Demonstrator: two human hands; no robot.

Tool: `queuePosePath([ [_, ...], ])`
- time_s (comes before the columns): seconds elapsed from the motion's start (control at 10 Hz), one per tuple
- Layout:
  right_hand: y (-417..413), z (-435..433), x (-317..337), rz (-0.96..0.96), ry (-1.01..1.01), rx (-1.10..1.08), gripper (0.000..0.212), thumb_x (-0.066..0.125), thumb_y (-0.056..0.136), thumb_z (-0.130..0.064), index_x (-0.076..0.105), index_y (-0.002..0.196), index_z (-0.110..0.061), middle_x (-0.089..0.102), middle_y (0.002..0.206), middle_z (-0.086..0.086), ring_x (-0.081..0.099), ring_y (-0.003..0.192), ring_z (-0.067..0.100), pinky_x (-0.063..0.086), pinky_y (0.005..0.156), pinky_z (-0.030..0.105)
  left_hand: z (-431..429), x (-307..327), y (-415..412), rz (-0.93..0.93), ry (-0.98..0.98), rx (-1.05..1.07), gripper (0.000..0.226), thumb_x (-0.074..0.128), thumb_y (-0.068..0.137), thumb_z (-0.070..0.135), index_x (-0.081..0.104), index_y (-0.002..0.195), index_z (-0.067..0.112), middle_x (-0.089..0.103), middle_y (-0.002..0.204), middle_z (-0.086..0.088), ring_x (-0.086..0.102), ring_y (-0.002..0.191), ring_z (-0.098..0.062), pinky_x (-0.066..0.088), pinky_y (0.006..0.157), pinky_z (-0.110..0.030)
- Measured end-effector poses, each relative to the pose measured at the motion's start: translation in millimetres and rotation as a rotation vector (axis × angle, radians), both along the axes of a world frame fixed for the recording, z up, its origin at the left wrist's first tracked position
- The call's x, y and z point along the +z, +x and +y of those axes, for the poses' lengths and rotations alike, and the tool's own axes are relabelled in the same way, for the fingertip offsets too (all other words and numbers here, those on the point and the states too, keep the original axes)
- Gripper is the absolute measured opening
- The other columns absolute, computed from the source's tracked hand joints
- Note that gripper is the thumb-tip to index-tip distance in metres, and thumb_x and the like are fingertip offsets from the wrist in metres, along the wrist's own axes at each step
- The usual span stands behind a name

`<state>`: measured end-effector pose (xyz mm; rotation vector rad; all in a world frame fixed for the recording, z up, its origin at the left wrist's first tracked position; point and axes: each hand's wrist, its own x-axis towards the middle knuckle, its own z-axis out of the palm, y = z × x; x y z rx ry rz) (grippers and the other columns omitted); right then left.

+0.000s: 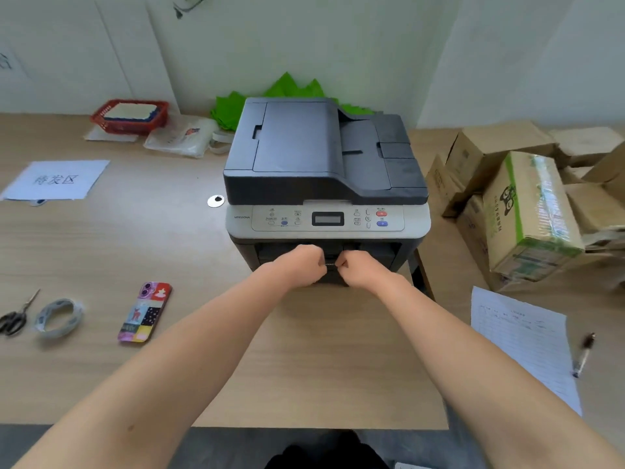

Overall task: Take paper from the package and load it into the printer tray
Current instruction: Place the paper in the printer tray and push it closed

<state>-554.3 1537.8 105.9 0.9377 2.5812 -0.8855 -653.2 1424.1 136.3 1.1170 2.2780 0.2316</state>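
A dark grey and beige printer stands on the wooden desk, its front facing me. Both hands are at its lower front, side by side. My left hand and my right hand are curled with fingers hooked on the paper tray front, which is mostly hidden behind them. The tray sits closed in the printer body. A clear plastic package with white sheets lies at the back, left of the printer; whether it is the paper package I cannot tell.
On the left of the desk lie a phone, a tape roll, scissors, a printed sign and a red basket. A written sheet and a pen lie right. Cardboard boxes are stacked beside the printer.
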Motion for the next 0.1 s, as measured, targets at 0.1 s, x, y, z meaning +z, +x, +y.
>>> queuePosePath([
  [0.1,-1.6,1.3,41.1,0.12,0.029,0.002,0.031,0.042,0.09,-0.011,0.067,0.108,-0.017,0.066,0.112,0.007,0.061,0.102,0.027,0.052,0.091,0.042,1.9,45.7,9.4,0.116,0.087,-0.1,0.03,0.049,0.091,0.028,0.067,0.113,0.017,0.068,0.113,-0.005,0.063,0.102,-0.027,0.053,0.088,-0.041],
])
